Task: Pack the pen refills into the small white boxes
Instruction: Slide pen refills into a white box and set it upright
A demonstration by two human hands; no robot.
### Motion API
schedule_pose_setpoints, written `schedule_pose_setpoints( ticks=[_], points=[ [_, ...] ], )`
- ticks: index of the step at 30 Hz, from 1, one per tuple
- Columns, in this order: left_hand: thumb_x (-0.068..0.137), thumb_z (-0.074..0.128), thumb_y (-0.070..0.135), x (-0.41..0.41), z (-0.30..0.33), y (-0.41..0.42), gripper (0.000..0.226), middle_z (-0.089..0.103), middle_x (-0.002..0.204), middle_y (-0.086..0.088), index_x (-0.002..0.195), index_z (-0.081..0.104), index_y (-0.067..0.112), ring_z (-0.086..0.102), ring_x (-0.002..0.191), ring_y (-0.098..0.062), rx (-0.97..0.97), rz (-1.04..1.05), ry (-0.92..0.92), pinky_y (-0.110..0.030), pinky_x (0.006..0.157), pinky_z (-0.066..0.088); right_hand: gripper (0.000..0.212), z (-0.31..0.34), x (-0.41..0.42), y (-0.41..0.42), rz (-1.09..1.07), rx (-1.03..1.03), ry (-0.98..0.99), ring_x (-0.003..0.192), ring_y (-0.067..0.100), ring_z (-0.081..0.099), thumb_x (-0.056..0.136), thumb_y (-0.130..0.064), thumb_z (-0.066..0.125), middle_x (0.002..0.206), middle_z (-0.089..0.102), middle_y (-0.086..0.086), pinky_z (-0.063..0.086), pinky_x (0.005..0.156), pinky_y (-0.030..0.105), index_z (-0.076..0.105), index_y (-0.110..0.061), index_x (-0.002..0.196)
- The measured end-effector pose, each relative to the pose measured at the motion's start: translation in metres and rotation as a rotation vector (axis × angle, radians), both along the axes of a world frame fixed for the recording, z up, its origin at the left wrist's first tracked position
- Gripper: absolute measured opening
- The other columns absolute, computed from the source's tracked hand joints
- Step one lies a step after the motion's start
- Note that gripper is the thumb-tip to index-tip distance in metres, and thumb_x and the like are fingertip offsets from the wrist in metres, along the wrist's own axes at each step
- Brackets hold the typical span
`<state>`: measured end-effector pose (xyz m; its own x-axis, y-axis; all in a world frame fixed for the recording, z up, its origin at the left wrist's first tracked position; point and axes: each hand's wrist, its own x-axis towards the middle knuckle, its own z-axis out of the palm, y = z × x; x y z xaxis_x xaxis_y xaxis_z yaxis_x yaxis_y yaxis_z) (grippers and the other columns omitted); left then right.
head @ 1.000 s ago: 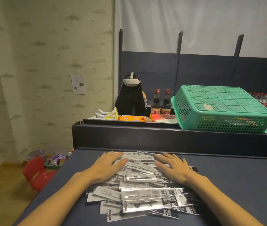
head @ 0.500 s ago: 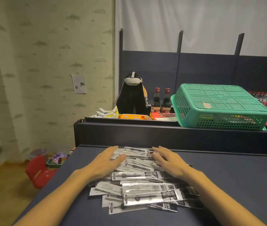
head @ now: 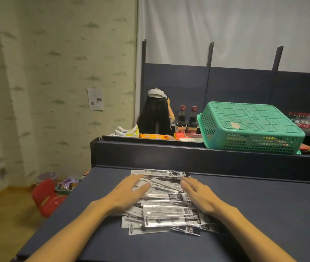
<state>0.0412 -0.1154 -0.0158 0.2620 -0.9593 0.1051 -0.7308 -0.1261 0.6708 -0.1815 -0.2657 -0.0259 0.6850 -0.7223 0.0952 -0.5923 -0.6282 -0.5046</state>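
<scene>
On the dark blue table [head: 263, 214] in front of us lies a loose heap of pen refills [head: 167, 210], each one sealed in a long flat sleeve of clear shiny plastic with black and white print. The sleeves overlap at many angles, too many for us to count. Our left hand [head: 127, 193] rests flat on the left side of the heap, fingers straight and relaxed, grasping nothing. Our right hand [head: 197, 193] lies the same way on the right side, also flat and released. The two hands are apart, with sleeves showing between them.

The tabletop looks matte and smooth. Behind it stands a low dark blue wall [head: 188, 157] of the same colour. Beyond this wall we see one turquoise plastic basket [head: 250, 127], rectangular, full of small holes, turned upside down. Beside it stand two dark glass bottles [head: 187, 120] with red caps. A person with long black hair [head: 155, 116] sits further back, wearing a white headset. On the floor to the left stands one red plastic stool [head: 46, 197]. The side wall has pale green patterned wallpaper [head: 56, 72] with one paper sheet [head: 95, 99] stuck on it.
</scene>
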Motion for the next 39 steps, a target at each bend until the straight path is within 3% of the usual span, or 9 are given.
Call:
schedule_pose_setpoints(
  ticks=[3, 9, 13, 18, 21, 25, 28, 33, 39],
  points=[
    [0.089, 0.039, 0.065, 0.003, 0.005, 0.008, 0.068, 0.023, 0.156, 0.008, 0.148, 0.025, 0.032, 0.026, 0.14, -0.013, -0.015, 0.063, -0.024, -0.037, 0.115, 0.024, 0.091, -0.001, -0.018, -0.003, -0.034, -0.01, -0.054, 0.149, 0.012, 0.009, 0.078, -0.084, 0.015, 0.16, 0.019, -0.004, 0.009, 0.12, 0.035, 0.028, -0.031, 0.15],
    [0.087, 0.035, 0.068, 0.006, -0.007, 0.036, 0.069, 0.02, 0.157, 0.006, 0.147, 0.028, 0.034, 0.018, 0.144, -0.011, 0.023, 0.072, -0.106, -0.037, 0.117, 0.019, 0.084, -0.011, -0.06, 0.013, -0.038, -0.037, -0.018, 0.149, 0.012, 0.008, 0.08, -0.083, 0.027, 0.161, 0.016, -0.005, 0.01, 0.118, 0.033, 0.025, -0.038, 0.15],
    [0.075, 0.033, 0.081, -0.007, -0.009, 0.041, 0.086, 0.017, 0.158, 0.005, 0.147, 0.025, 0.035, 0.014, 0.144, -0.012, 0.018, 0.076, -0.094, -0.041, 0.117, 0.017, 0.106, -0.012, -0.059, 0.029, 0.016, -0.043, 0.005, 0.149, 0.011, 0.003, 0.06, -0.098, 0.022, 0.162, 0.008, -0.008, 0.007, 0.118, 0.034, 0.017, -0.044, 0.151],
    [0.052, 0.032, 0.099, -0.026, -0.012, 0.037, 0.114, 0.016, 0.158, 0.009, 0.147, 0.022, 0.038, 0.011, 0.145, -0.014, 0.027, 0.043, -0.092, -0.049, 0.117, 0.018, 0.096, -0.015, -0.03, 0.046, 0.05, -0.08, 0.091, 0.149, 0.017, -0.004, 0.071, -0.09, 0.024, 0.163, 0.003, -0.002, 0.004, 0.12, 0.039, 0.011, -0.041, 0.152],
    [0.057, 0.042, 0.094, -0.029, -0.014, 0.036, 0.105, 0.015, 0.158, 0.01, 0.146, 0.022, 0.042, 0.012, 0.145, -0.014, 0.041, 0.055, -0.091, -0.049, 0.116, 0.02, 0.087, -0.015, -0.016, 0.053, 0.017, -0.069, 0.139, 0.149, 0.026, -0.006, 0.078, -0.084, 0.024, 0.163, 0.001, 0.004, 0.003, 0.119, 0.044, 0.01, -0.041, 0.152],
    [0.083, 0.056, 0.062, -0.031, -0.012, 0.035, 0.075, 0.017, 0.157, 0.006, 0.147, 0.025, 0.036, 0.018, 0.143, -0.013, 0.014, 0.056, -0.101, -0.043, 0.116, 0.023, 0.081, -0.014, -0.006, 0.058, -0.014, -0.076, 0.142, 0.149, 0.03, -0.007, 0.083, -0.08, 0.025, 0.163, -0.001, 0.006, 0.001, 0.119, 0.046, 0.01, -0.039, 0.153],
    [0.087, 0.053, 0.06, -0.03, -0.011, 0.036, 0.071, 0.009, 0.16, 0.005, 0.147, 0.024, 0.036, 0.002, 0.147, -0.015, 0.021, 0.084, -0.132, -0.044, 0.118, 0.014, 0.092, -0.014, -0.008, 0.055, 0.013, -0.034, 0.047, 0.149, 0.023, -0.006, 0.074, -0.086, 0.021, 0.163, 0.001, 0.004, 0.004, 0.12, 0.044, 0.014, -0.038, 0.152],
    [0.082, 0.043, 0.073, -0.037, -0.001, 0.038, 0.076, -0.004, 0.159, 0.011, 0.147, 0.021, 0.041, -0.011, 0.145, -0.01, -0.04, 0.018, -0.41, -0.04, 0.119, 0.004, 0.09, -0.008, -0.03, 0.034, -0.005, -0.069, -0.159, 0.149, 0.011, 0.006, 0.076, -0.086, 0.021, 0.161, 0.018, 0.0, 0.013, 0.119, 0.036, 0.028, -0.035, 0.149],
    [0.071, 0.038, 0.086, -0.063, 0.001, 0.025, 0.09, -0.018, 0.153, 0.018, 0.147, 0.003, 0.05, -0.023, 0.138, -0.005, 0.086, -0.244, -0.606, -0.038, 0.115, -0.015, 0.086, -0.01, -0.057, 0.009, -0.061, -0.119, -0.128, 0.146, 0.012, 0.017, 0.077, -0.082, 0.021, 0.156, 0.03, -0.002, 0.021, 0.118, 0.035, 0.034, -0.033, 0.147]
  ],
)
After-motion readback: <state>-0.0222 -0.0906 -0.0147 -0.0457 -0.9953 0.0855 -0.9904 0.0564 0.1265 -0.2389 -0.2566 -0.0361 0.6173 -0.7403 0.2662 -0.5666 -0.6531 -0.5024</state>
